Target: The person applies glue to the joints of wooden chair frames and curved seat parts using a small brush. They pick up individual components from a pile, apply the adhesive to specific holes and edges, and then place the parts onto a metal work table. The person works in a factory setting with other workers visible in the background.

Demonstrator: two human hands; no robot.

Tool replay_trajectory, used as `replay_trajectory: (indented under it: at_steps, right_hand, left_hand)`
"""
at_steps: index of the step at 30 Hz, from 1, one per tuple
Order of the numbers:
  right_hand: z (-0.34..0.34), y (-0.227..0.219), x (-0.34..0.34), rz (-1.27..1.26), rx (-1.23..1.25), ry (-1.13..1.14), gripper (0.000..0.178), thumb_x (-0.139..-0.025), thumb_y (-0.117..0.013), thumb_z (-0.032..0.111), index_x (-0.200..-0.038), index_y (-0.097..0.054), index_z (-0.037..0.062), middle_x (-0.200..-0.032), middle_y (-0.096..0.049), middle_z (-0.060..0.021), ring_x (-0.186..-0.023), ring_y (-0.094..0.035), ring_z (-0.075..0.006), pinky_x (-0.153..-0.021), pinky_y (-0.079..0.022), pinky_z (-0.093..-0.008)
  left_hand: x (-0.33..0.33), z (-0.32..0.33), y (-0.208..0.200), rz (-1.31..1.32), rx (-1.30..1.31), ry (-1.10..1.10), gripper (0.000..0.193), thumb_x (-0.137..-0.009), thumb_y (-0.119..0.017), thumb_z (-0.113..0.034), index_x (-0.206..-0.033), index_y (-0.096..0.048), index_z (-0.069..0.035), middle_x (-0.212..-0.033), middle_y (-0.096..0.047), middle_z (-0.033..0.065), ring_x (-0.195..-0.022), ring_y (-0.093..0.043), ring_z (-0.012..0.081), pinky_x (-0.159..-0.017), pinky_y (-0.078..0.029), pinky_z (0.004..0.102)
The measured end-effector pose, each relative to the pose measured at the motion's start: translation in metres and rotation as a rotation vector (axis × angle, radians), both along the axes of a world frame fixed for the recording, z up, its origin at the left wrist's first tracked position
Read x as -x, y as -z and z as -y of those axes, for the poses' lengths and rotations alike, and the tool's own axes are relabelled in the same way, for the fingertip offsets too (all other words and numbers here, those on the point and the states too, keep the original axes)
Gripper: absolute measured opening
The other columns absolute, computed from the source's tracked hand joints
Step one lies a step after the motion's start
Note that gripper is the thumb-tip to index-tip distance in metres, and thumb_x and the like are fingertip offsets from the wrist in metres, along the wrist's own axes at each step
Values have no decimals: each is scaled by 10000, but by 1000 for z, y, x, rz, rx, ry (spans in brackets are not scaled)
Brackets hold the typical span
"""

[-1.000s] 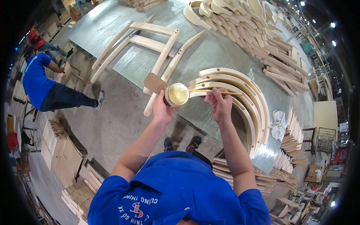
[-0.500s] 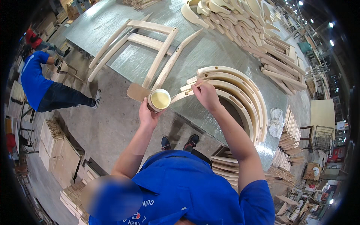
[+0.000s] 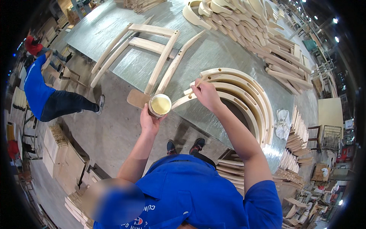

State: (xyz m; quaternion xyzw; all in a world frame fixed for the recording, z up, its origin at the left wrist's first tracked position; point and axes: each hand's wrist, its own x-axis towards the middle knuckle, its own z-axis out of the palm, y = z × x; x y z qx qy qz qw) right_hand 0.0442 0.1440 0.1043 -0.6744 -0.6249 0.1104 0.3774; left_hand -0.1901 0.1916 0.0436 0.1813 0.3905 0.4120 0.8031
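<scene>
My left hand [image 3: 150,121] is closed around a round pot [image 3: 160,105] of pale yellow, glue-like paste, held just off the table's near edge. Beside the pot is a flat brown rounded piece [image 3: 138,99]; whether my hand also touches it, I cannot tell. My right hand [image 3: 206,94] is pinched around a thin wooden stick [image 3: 198,84], mostly hidden by the fingers. It is over the left ends of several curved wooden rails [image 3: 244,86], nested side by side on the table. Holes and slots show along the rails.
The grey-green table [image 3: 131,72] carries a pale wooden chair frame [image 3: 164,61] at left and heaped curved parts [image 3: 232,19] at the far right. A crumpled white cloth [image 3: 282,124] lies at the right edge. Wood stacks stand below. A co-worker in blue [image 3: 40,89] is at left.
My right hand has shifted slightly left and down with the stick at the rail ends. My left hand and the pot have moved a little left and down. The co-worker's arm has risen.
</scene>
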Motion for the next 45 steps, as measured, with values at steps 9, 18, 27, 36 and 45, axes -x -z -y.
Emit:
replay_trajectory:
  at_steps: [9,18,27,36,45]
  right_hand:
    - [2,-5,0,81,-12,-27,170,-829,-606,123,-754,-505,9,-606,-504,-167,-563,-516,-335,-558,-428,-379]
    - [38,-61,7,-23,-162,-264,118,-825,-612,72,-812,-513,9,-668,-573,-100,-574,-555,-254,-591,-475,-356]
    - [115,-35,-28,-862,-65,204,156,-881,-592,136,-806,-523,17,-689,-613,-66,-615,-579,-89,-572,-470,-213]
    - [242,-16,-87,-1582,-237,275,56,-857,-569,46,-893,-532,25,-843,-635,-122,-714,-635,-179,-696,-547,-292]
    - [312,-48,-105,-654,-299,407,113,-862,-615,98,-854,-542,12,-744,-609,-58,-627,-597,-111,-580,-500,-230]
  left_hand:
    - [-2,-5,-1,40,-39,43,457,-989,-260,-344,-1313,-357,-36,-1338,-424,156,-1183,-482,337,-927,-441,565]
    - [-21,0,-11,-44,-42,74,408,-983,-290,-352,-1257,-399,-69,-1238,-514,123,-1097,-552,283,-872,-490,508]
    - [-95,66,-34,18,-131,242,376,-978,-315,-356,-1242,-424,-112,-1198,-554,94,-1053,-586,257,-845,-514,474]
    - [-162,153,-42,148,-67,346,332,-982,-322,-307,-1231,-393,-99,-1214,-528,112,-1086,-565,267,-839,-517,486]
    - [-205,225,-39,68,-165,430,460,-982,-271,-366,-1272,-419,-42,-1242,-532,136,-1102,-560,290,-871,-511,461]
